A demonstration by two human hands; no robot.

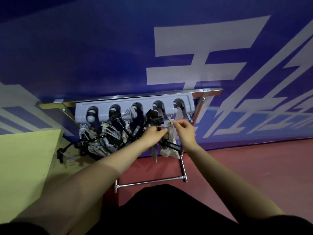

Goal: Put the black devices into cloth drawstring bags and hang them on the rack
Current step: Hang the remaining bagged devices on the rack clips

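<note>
The pale cloth drawstring bag [169, 150] hangs lengthwise down from the grey plastic hook rack [133, 106]; right hand [183, 131] pinches its cord, left hand [152, 134] grips the bag's neck.

The only lettering stands on the blue wall [101, 56]: large pale strokes of big characters [194, 65], running from the upper middle of the frame to the right edge. They are cut off and skewed by the wide lens. The one at centre looks like stacked horizontal bars crossed by a vertical stroke, but it cannot be read with certainty. More pale shapes sit at the left edge, unreadable. No labels, brands or numbers can be made out elsewhere.
</note>
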